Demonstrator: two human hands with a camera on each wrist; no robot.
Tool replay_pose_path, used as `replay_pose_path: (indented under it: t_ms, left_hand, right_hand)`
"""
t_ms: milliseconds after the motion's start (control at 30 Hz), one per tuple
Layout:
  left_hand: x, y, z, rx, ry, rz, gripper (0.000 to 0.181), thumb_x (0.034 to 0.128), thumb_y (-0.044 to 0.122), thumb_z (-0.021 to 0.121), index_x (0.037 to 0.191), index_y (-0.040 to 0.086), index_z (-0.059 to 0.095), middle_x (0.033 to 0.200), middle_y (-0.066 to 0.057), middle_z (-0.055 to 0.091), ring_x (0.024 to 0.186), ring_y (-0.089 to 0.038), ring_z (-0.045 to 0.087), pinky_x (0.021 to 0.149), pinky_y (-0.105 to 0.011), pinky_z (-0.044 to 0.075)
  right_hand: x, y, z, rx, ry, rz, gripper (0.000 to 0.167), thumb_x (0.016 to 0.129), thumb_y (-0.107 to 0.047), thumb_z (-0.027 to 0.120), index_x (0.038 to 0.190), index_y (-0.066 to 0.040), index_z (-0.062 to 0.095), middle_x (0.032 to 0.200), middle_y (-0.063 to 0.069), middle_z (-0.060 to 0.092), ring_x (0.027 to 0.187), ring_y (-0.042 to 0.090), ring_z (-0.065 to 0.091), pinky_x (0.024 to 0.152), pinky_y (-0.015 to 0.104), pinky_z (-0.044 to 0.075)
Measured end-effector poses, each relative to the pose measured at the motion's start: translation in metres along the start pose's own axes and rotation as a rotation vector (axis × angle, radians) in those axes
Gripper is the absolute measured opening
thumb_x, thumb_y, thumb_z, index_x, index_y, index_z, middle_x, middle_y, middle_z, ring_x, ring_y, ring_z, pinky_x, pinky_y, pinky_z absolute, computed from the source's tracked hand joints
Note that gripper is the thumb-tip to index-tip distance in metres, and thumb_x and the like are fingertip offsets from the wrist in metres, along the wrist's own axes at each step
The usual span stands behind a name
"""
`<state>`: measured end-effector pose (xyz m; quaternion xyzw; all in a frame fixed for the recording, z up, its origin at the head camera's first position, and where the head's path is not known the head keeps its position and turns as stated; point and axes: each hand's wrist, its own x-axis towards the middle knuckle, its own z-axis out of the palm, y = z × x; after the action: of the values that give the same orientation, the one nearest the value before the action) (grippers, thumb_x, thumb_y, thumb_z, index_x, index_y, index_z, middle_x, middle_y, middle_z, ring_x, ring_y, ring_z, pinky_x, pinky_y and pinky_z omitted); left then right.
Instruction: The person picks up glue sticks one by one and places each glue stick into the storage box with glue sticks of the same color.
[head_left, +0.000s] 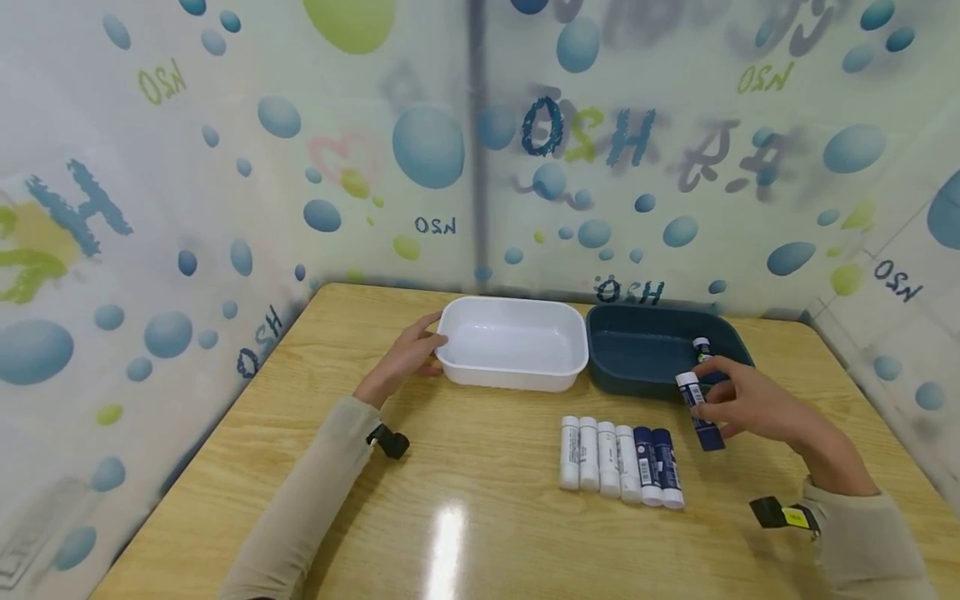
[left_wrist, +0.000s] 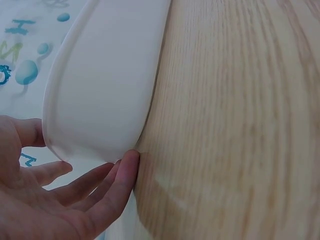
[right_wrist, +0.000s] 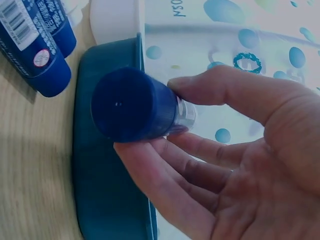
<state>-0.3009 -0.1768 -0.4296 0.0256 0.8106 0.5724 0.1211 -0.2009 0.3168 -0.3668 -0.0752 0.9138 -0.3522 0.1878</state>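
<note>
My right hand (head_left: 757, 404) pinches a dark blue glue stick with a white cap (head_left: 699, 410), tilted at the front right rim of the dark teal tray (head_left: 637, 350). Its blue end (right_wrist: 125, 105) faces the camera in the right wrist view. Another glue stick (head_left: 702, 348) is inside that tray, partly hidden by the hand. My left hand (head_left: 405, 358) touches the left end of the white tray (head_left: 512, 379), fingers relaxed around its corner; the left wrist view shows the fingertips against the tray wall (left_wrist: 105, 75).
In front of the trays lies a row of several white tubes (head_left: 588, 454) and two dark blue ones (head_left: 656, 467) on the wooden table (head_left: 450, 467). The trays stand side by side near the patterned back wall (head_left: 360, 233), and the white one holds nothing.
</note>
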Motion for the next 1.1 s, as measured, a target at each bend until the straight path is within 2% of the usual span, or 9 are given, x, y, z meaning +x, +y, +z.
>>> replay_pose_path:
  t_ms: [200, 433, 667, 833, 1100]
  left_hand:
    - [0.001, 0.000, 0.001, -0.003, 0.006, -0.006, 0.061, 0.1076, 0.026, 0.051, 0.164, 0.023, 0.029, 0.144, -0.024, 0.054, 0.105, -0.025, 0.062, 0.077, -0.033, 0.065]
    - [0.000, 0.001, 0.002, -0.004, 0.006, -0.012, 0.061, 0.1074, 0.026, 0.051, 0.164, 0.023, 0.029, 0.143, -0.024, 0.054, 0.104, -0.025, 0.062, 0.077, -0.033, 0.064]
    - [-0.001, 0.001, 0.001, -0.005, 0.002, -0.008, 0.062, 0.1077, 0.026, 0.051, 0.165, 0.022, 0.027, 0.144, -0.025, 0.053, 0.105, -0.026, 0.062, 0.079, -0.035, 0.065]
    - [0.001, 0.003, 0.000, 0.001, 0.011, -0.007, 0.063, 0.1075, 0.027, 0.051, 0.165, 0.021, 0.027, 0.146, -0.025, 0.053, 0.108, -0.027, 0.062, 0.079, -0.034, 0.065]
    - [0.003, 0.001, 0.002, -0.009, 0.003, -0.005, 0.062, 0.1071, 0.025, 0.051, 0.165, 0.020, 0.028, 0.146, -0.026, 0.053, 0.109, -0.027, 0.062, 0.078, -0.035, 0.065]
  right_hand:
    - [0.002, -0.005, -0.012, -0.017, 0.031, -0.017, 0.072, 0.098, -0.020, 0.071, 0.148, 0.011, 0.030, 0.103, 0.017, 0.071, 0.085, 0.022, 0.071, 0.072, 0.040, 0.066]
    - [0.013, -0.012, -0.034, -0.062, 0.039, -0.039, 0.075, 0.100, -0.021, 0.068, 0.150, 0.014, 0.025, 0.106, 0.020, 0.072, 0.085, 0.023, 0.072, 0.073, 0.041, 0.066]
    - [0.022, -0.032, -0.059, -0.106, 0.025, -0.039, 0.070, 0.103, -0.019, 0.064, 0.149, 0.014, 0.023, 0.117, 0.030, 0.067, 0.089, 0.027, 0.073, 0.075, 0.044, 0.066]
    - [0.030, -0.041, -0.073, -0.147, 0.018, -0.032, 0.070, 0.102, -0.017, 0.064, 0.148, 0.015, 0.022, 0.112, 0.030, 0.066, 0.087, 0.026, 0.071, 0.075, 0.046, 0.066]
    - [0.056, -0.030, -0.089, -0.140, -0.020, 0.017, 0.068, 0.101, -0.015, 0.063, 0.144, 0.015, 0.020, 0.104, 0.023, 0.065, 0.085, 0.025, 0.062, 0.077, 0.048, 0.066]
